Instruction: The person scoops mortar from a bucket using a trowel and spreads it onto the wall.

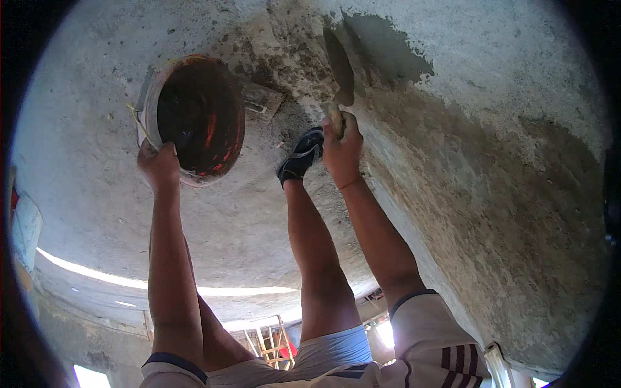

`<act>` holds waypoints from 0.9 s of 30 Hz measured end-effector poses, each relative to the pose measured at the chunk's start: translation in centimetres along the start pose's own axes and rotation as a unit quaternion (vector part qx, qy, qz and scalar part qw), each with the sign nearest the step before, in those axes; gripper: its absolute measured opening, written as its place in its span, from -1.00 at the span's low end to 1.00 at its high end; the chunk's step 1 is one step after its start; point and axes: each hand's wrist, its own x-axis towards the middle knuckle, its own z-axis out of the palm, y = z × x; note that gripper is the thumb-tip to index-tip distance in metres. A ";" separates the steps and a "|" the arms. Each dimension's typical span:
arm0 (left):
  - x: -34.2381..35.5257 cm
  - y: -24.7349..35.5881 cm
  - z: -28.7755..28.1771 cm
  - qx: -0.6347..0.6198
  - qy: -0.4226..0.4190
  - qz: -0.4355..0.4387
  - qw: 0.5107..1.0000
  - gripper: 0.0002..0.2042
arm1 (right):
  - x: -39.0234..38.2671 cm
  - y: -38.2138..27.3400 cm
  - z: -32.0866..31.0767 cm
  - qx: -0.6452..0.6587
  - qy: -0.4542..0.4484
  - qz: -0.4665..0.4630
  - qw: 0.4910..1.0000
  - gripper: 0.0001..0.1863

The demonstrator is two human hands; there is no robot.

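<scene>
My left hand [159,164] is closed on the near left rim of a bucket [218,123], which is tilted so its dark, orange-streaked inside faces me. A thin yellowish cord or handle [141,124] runs from the rim to that hand. My right hand [343,150] grips the handle of a pointing trowel [340,64], whose dark blade points away along the foot of the wall. Just beyond the blade is a patch of darker wet mortar [388,48] on the wall. Whatever lies at the bottom of the bucket is too dark to make out.
A flat float-like tool [260,100] lies on the rough concrete floor [233,239] right of the bucket. My sandalled foot [303,152] stands near the wall base. The rough wall [479,194] rises along the right. A wooden frame [272,346] stands behind my legs.
</scene>
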 end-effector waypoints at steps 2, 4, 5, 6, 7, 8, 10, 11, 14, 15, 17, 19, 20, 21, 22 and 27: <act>0.2 -0.2 -0.4 0.017 -0.017 0.000 1.000 -0.72 | 0.5 0.3 1.3 0.031 -0.006 0.010 0.999 -0.67; 0.3 -0.5 -0.2 0.006 -0.007 0.004 1.000 -0.72 | 1.2 0.6 2.2 0.035 0.007 0.012 0.999 -0.67; 0.2 -0.6 0.0 -0.007 0.001 0.007 1.000 -0.73 | 1.5 0.8 2.4 0.034 0.022 0.014 0.999 -0.68; 0.1 -0.5 0.0 -0.007 0.001 0.006 1.000 -0.73 | 1.8 0.9 2.5 0.033 0.022 0.014 0.999 -0.68; 0.2 -0.2 -0.2 0.012 -0.001 0.019 1.000 -0.73 | 2.0 0.8 2.6 0.033 0.037 0.005 0.999 -0.69; 0.2 0.0 -0.4 0.030 -0.004 0.031 0.999 -0.74 | 2.1 0.7 2.5 0.031 0.052 -0.004 0.998 -0.70; 0.4 -0.6 -0.5 0.017 -0.011 0.018 1.000 -0.75 | 1.9 0.4 2.3 0.021 0.057 -0.009 0.998 -0.71; 0.5 -0.8 -0.6 0.004 -0.019 0.005 1.000 -0.75 | 1.7 0.3 2.1 0.012 0.063 -0.015 0.998 -0.72; 0.2 -0.3 -0.4 0.010 -0.011 0.024 1.000 -0.76 | 1.0 -0.8 0.8 0.038 0.092 -0.047 0.994 -0.74; 0.2 -0.2 -0.3 0.010 -0.011 0.023 1.000 -0.76 | 0.8 -0.5 0.3 0.038 0.092 -0.047 0.994 -0.74; 0.2 -0.1 -0.2 0.024 -0.008 0.009 1.000 -0.75 | 0.3 -0.2 -0.8 0.044 0.067 -0.016 0.997 -0.71; 0.2 0.0 -0.3 0.004 -0.015 0.004 1.000 -0.74 | -1.0 -1.0 -2.4 0.108 0.066 -0.001 0.992 -0.68; 0.2 -0.2 -0.3 -0.016 -0.022 0.000 1.000 -0.74 | -1.7 -1.9 -3.3 0.172 0.066 0.013 0.983 -0.65; 0.2 -0.4 -0.2 -0.017 -0.022 -0.002 1.000 -0.74 | -2.4 -3.0 -4.3 0.170 0.065 0.013 0.983 -0.65; 0.2 -0.6 -0.1 -0.028 -0.022 0.004 0.999 -0.73 | -3.3 -4.4 -5.3 0.220 0.079 -0.003 0.972 -0.62; 0.6 -1.2 -0.3 -0.010 -0.020 0.003 1.000 -0.70 | -6.0 -5.6 -10.0 0.284 0.058 -0.020 0.957 -0.56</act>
